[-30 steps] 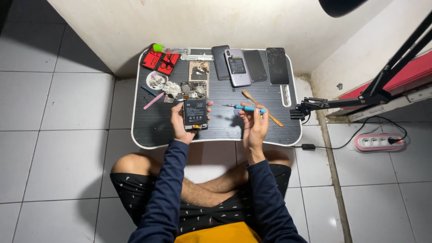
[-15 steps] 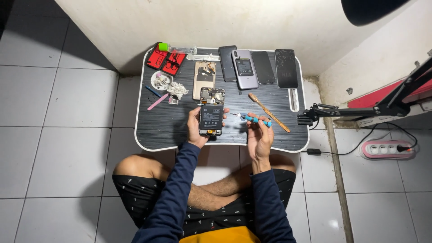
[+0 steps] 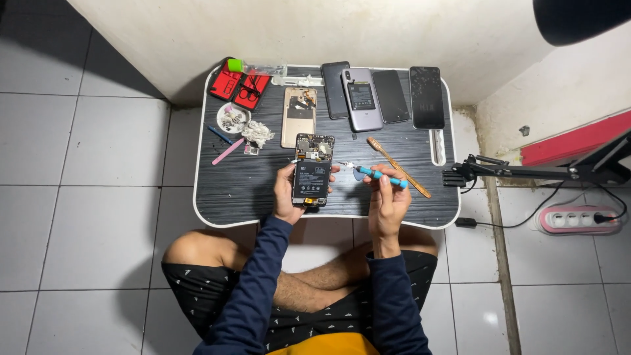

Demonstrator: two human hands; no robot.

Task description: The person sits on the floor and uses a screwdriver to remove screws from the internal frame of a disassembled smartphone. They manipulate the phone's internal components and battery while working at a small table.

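My left hand (image 3: 286, 196) grips an opened phone (image 3: 311, 169) with its back off, battery and circuit board showing, above the near edge of a small dark table (image 3: 236, 190). My right hand (image 3: 386, 197) holds a blue-handled screwdriver (image 3: 381, 176), its metal tip pointing left toward the phone and a short gap away from it. A small grey pick (image 3: 358, 174) sits by my right fingers. A gold back cover (image 3: 298, 117) lies just beyond the phone.
Along the table's far edge lie several phones (image 3: 363, 97) and a cracked dark screen (image 3: 427, 96). A red tool case (image 3: 238, 84), screw dish (image 3: 233, 119), pink pry tool (image 3: 228, 151) and wooden brush (image 3: 398, 167) lie around. A lamp arm (image 3: 526, 171) and power strip (image 3: 578, 219) are right.
The view has shifted slightly. My hands keep the phone and screwdriver in nearly the same place, the screwdriver tip still pointing at the phone.
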